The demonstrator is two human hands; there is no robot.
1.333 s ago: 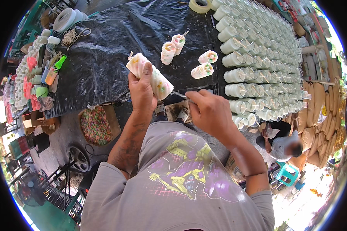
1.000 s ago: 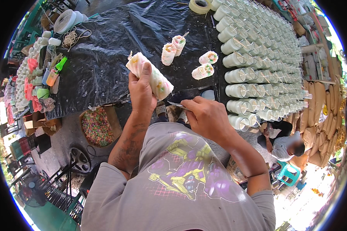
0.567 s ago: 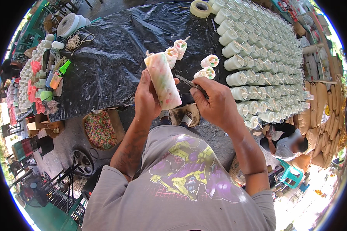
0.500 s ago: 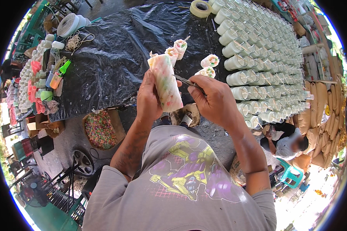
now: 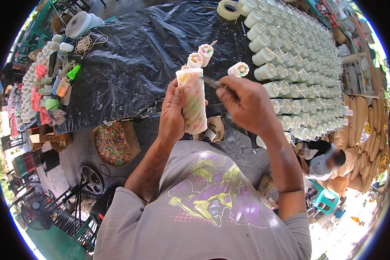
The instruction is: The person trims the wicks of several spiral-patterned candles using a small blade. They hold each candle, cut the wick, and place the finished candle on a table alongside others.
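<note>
The left hand [image 5: 172, 113] holds a pale speckled roll [image 5: 193, 101] upright, grip wrapped round its lower half, above the surface [image 5: 130, 65] edge. The right hand [image 5: 247, 106], just beside, pinches a thin tool [image 5: 213, 82] whose tip meets the roll's upper side.

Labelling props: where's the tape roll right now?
Head view, top centre: the tape roll lies on the black sheet at the table's far edge, just left of the rows of white candles, far beyond both hands.

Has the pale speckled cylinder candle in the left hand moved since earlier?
Yes. The pale speckled cylinder candle swung from tilted to upright, rising toward the three small candles on the black plastic sheet.
</note>
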